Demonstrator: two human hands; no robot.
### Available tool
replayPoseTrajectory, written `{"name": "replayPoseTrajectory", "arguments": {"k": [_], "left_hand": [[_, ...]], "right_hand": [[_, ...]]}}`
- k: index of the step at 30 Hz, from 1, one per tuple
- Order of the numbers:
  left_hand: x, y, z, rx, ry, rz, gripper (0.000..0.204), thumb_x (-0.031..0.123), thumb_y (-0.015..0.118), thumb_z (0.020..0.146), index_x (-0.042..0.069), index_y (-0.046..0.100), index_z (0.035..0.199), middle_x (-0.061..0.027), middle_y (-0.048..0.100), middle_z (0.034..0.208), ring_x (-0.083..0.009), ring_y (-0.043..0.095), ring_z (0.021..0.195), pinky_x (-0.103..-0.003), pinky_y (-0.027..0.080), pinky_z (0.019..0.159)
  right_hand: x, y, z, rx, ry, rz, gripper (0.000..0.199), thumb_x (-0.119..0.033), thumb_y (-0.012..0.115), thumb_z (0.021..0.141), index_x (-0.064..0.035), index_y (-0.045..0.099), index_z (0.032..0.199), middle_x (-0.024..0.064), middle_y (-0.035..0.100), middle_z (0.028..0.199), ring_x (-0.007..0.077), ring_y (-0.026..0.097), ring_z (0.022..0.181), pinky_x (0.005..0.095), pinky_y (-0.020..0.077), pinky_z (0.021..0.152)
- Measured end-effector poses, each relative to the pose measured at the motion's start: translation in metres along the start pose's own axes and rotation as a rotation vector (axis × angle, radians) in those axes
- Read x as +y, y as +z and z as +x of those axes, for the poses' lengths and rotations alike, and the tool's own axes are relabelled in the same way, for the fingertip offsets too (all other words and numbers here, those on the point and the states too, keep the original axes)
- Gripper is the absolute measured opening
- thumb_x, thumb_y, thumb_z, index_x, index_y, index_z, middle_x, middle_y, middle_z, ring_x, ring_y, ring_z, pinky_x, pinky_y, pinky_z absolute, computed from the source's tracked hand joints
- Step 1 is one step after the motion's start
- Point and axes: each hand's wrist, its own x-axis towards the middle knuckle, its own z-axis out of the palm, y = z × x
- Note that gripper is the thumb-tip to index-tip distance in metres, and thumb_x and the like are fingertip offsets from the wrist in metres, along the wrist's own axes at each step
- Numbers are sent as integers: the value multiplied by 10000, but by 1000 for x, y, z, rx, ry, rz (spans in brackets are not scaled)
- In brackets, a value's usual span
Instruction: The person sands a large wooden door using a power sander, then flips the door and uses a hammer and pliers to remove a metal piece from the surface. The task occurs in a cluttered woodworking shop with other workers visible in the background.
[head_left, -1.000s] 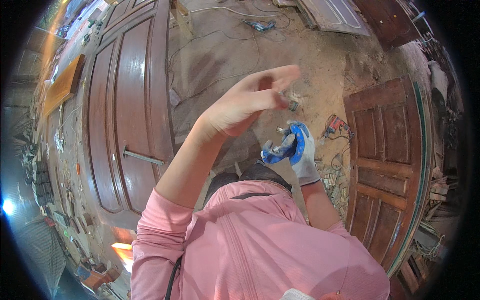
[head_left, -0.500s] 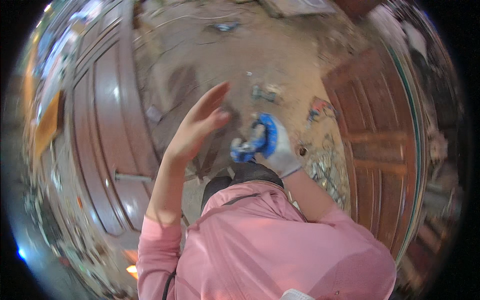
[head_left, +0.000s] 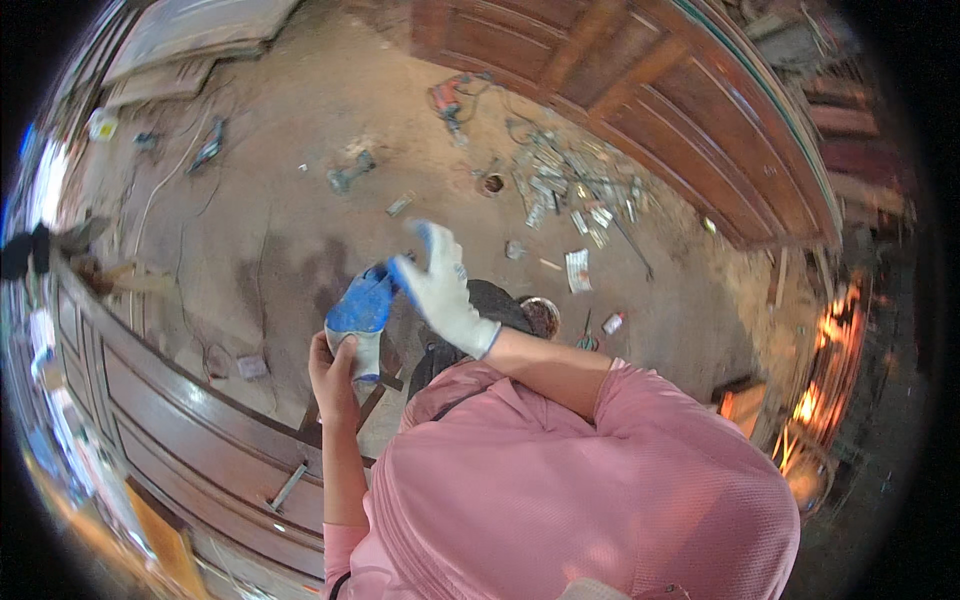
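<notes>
Blue-and-white fabric identifies the loose work glove [head_left: 360, 322], which hangs in front of the person's chest, above a dirt floor [head_left: 300, 200]. Its blue palm section faces up and away; its white cuff points down toward the body. The left hand [head_left: 335, 375] is bare and is closed around this cuff, with the thumb and fingers pinching the fabric from below.

The right hand [head_left: 440, 290] already wears a matching white glove with blue fingertips. Its fingers are spread and loosely extended, holding nothing. The blue fingertips lie just beside the toe end of the loose glove; whether they touch it cannot be determined. Both forearms emerge from pink sleeves [head_left: 600, 400] at the lower part of the view.

Below the hands stands a dark stool or stand [head_left: 500, 305], partly hidden by the arms. A small round tin [head_left: 540, 315] sits near it on the right. Scattered metal hardware [head_left: 560, 190] covers the floor farther out, with a red power tool [head_left: 447, 97] beyond it. A reddish-brown panelled wooden door [head_left: 650, 110] lies at upper right. A second panelled door [head_left: 170, 400] lies at lower left.
</notes>
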Motion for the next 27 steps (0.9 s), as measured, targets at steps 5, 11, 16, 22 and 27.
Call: {"name": "replayPoseTrajectory", "arguments": {"k": [5, 11, 16, 22, 27], "left_hand": [[-4, 44, -13, 70, -96, 181, 378, 214, 582, 989, -11, 561, 1291, -72, 618, 1179, -145, 621, 967, -256, 504, 789], [-43, 56, -50, -296, 32, 54, 351, 115, 582, 979, -34, 556, 1296, -96, 648, 1178, -168, 629, 1024, -290, 517, 838], [-45, 56, -51, -267, 69, 415, 283, 37, 645, 900, -31, 598, 1171, -71, 670, 1107, -127, 632, 980, -274, 514, 834], [-17, 96, -91, -297, 977, 1004, 217, 23, 573, 911, 11, 572, 1127, -165, 632, 1058, -354, 641, 901, -415, 514, 762], [-39, 85, -77, -220, 659, 1123, 159, 50, 487, 953, 2, 583, 1070, -258, 627, 1051, -466, 620, 963, -469, 511, 803]], "right_hand": [[-7, -54, -64, -744, 93, 360, 333, -243, 687, 839, -37, 598, 1086, 190, 630, 1032, 402, 597, 1015, 476, 463, 861], [15, -90, -97, -528, 252, 297, 209, -188, 624, 895, 2, 613, 983, 213, 651, 874, 422, 627, 857, 458, 490, 752], [26, -108, -119, -426, 327, 390, 164, -152, 603, 948, 8, 600, 982, 149, 649, 865, 219, 602, 767, 368, 487, 711], [17, -125, -104, -348, 326, 407, 176, -162, 553, 951, 11, 554, 981, 215, 610, 848, 373, 587, 780, 444, 456, 706], [15, -110, -110, -283, 330, 541, 163, -154, 558, 962, 7, 556, 984, 181, 623, 859, 336, 582, 769, 421, 464, 719]]}}
